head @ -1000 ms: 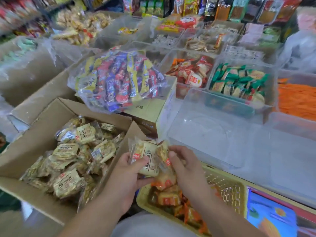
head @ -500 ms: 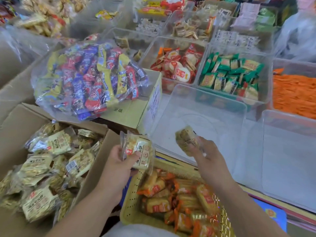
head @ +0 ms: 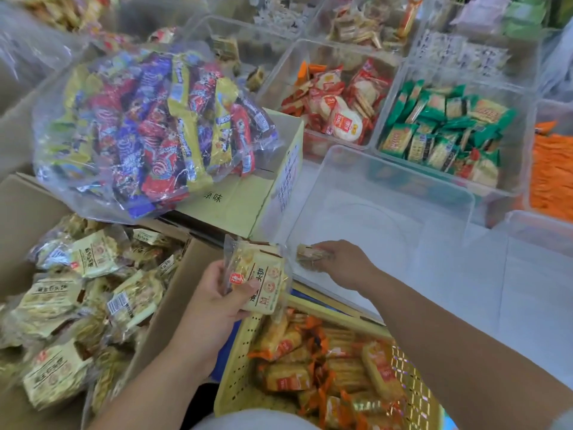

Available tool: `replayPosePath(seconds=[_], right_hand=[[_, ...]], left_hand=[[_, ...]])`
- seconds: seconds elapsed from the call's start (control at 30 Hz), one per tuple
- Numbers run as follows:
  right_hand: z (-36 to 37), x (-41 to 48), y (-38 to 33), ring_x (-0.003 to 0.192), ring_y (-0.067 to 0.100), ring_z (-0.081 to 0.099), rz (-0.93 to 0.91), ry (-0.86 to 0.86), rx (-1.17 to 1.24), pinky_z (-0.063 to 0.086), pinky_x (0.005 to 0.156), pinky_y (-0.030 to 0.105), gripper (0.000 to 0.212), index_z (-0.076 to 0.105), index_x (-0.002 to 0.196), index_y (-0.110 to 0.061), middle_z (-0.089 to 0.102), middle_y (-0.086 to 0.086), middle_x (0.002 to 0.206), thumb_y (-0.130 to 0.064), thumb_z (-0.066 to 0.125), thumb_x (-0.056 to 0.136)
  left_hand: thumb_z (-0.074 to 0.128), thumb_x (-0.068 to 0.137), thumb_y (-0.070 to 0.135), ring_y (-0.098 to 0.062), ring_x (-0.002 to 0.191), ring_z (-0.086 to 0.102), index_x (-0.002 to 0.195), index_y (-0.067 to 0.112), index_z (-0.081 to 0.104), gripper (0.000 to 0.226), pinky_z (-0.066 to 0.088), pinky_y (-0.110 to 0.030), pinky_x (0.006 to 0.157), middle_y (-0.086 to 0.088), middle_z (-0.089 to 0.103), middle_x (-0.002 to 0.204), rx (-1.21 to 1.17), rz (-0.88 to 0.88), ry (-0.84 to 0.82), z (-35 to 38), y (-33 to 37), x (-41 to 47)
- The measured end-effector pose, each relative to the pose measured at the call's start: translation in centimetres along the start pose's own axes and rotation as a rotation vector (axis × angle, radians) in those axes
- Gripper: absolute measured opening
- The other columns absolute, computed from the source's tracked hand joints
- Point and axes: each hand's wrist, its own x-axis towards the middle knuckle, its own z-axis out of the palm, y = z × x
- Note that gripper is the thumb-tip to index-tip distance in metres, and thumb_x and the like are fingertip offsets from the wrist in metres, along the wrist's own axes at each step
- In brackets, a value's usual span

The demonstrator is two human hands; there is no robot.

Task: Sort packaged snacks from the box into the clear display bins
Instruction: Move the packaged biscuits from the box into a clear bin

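Shop shelving packed with clear bins spans 12 to 3 o'clock. At 7 o'clock the left hand (head: 214, 305) is raised beside the cardboard box (head: 173, 305), its fingers and thumb curled round one upright cream snack packet (head: 263, 283). Near 5 o'clock the right hand (head: 341, 262) reaches palm-down into the nearest clear bin (head: 387, 231), fingers pinching one smaller packet (head: 310, 254) at its near-left corner. Two packets are held in all. Many more lie in the box at 8 o'clock.

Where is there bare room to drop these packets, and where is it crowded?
Bare: the floor of the near clear bin, between the yellow carton and the green-packet bin, beyond the right hand. The clear bin right of it looks bare too. Crowded: the red-packet bin and basket.
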Motion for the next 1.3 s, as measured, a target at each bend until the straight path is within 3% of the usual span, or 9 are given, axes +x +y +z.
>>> replayPosePath(seconds=[0.13,0.27,0.43,0.6,0.83,0.93,1.03,1.17,1.3], right_hand=[[0.7,0.2,0.1,0.133,0.019,0.048,0.012,-0.205,-0.086,0.035,0.106,0.029,0.049,0.055,0.144,-0.027,0.052,-0.004,0.149,-0.05,0.054,0.1],[0.3,-0.3,0.1,0.147,0.016,0.03,0.043,-0.399,-0.065,0.018,0.106,0.024,0.064,0.036,0.155,-0.036,0.032,-0.014,0.161,-0.067,0.036,0.099],[0.7,-0.9,0.0,0.152,0.013,0.019,0.046,-0.449,-0.085,0.009,0.117,0.027,0.07,0.021,0.16,-0.038,0.019,-0.015,0.166,-0.072,0.027,0.098],[0.5,-1.2,-0.2,0.151,0.015,0.023,0.041,-0.375,-0.06,0.013,0.12,0.032,0.072,0.027,0.159,-0.033,0.024,-0.011,0.165,-0.071,0.03,0.098],[-1.1,-3.5,-1.6,0.137,0.02,0.045,-0.026,-0.139,-0.156,0.032,0.109,0.034,0.06,0.046,0.15,-0.022,0.049,0.0,0.151,-0.058,0.038,0.103],[-1.4,-6.7,-3.6,0.105,0.016,0.065,-0.145,0.121,0.02,0.048,0.091,0.033,0.041,0.06,0.131,-0.032,0.068,-0.007,0.112,-0.055,0.048,0.1],[-0.1,-10.9,-5.9,0.062,0.011,0.069,-0.223,0.182,0.31,0.051,0.064,0.032,0.027,0.064,0.107,-0.046,0.069,-0.006,0.081,-0.062,0.052,0.089],[2.7,-14.4,-7.4,0.083,0.0,0.068,-0.266,0.136,0.354,0.059,0.073,0.031,0.058,0.05,0.138,-0.045,0.065,-0.018,0.107,-0.071,0.053,0.085],[4.5,-15.6,-7.5,0.113,-0.002,0.059,-0.289,0.273,0.41,0.053,0.089,0.021,0.07,0.027,0.154,-0.039,0.048,-0.017,0.138,-0.057,0.059,0.094]], left_hand=[[0.077,0.073,0.037,-0.023,0.101,0.076,0.119,0.022,0.061,0.052,0.06,-0.044,0.084,-0.001,0.078,0.112,-0.025,-0.003,0.017,0.1,0.2,0.0],[0.078,0.072,0.032,-0.023,0.1,0.076,0.122,0.017,0.06,0.055,0.063,-0.03,0.071,-0.004,0.078,0.111,-0.113,-0.032,0.032,0.0,0.2,-0.1],[0.078,0.071,0.031,-0.024,0.099,0.077,0.122,0.017,0.061,0.056,0.062,-0.034,0.073,-0.006,0.078,0.111,-0.163,-0.044,0.046,0.0,0.5,-0.7],[0.077,0.075,0.028,-0.024,0.098,0.077,0.122,0.018,0.062,0.05,0.059,-0.045,0.084,-0.006,0.078,0.112,-0.186,-0.042,0.05,-0.3,0.7,-1.5],[0.078,0.073,0.028,-0.026,0.098,0.077,0.123,0.016,0.061,0.055,0.062,-0.036,0.074,-0.009,0.078,0.113,-0.259,-0.054,0.008,-0.6,0.6,-3.0],[0.073,0.079,0.025,-0.028,0.099,0.076,0.12,0.015,0.061,0.044,0.063,-0.042,0.078,-0.013,0.077,0.115,-0.327,-0.049,0.018,-0.3,0.4,-3.4],[0.062,0.093,0.022,-0.03,0.1,0.076,0.116,0.014,0.061,0.025,0.064,-0.046,0.079,-0.015,0.076,0.116,-0.424,-0.04,0.016,0.2,0.4,-3.9],[0.058,0.094,0.021,-0.029,0.1,0.076,0.116,0.014,0.061,0.024,0.062,-0.04,0.071,-0.016,0.074,0.118,-0.427,0.017,-0.041,1.1,0.6,-4.5],[0.069,0.089,0.021,-0.027,0.112,0.072,0.132,0.02,0.061,0.044,0.058,-0.044,0.086,-0.009,0.074,0.124,-0.287,0.11,-0.103,1.8,1.0,-4.8]])
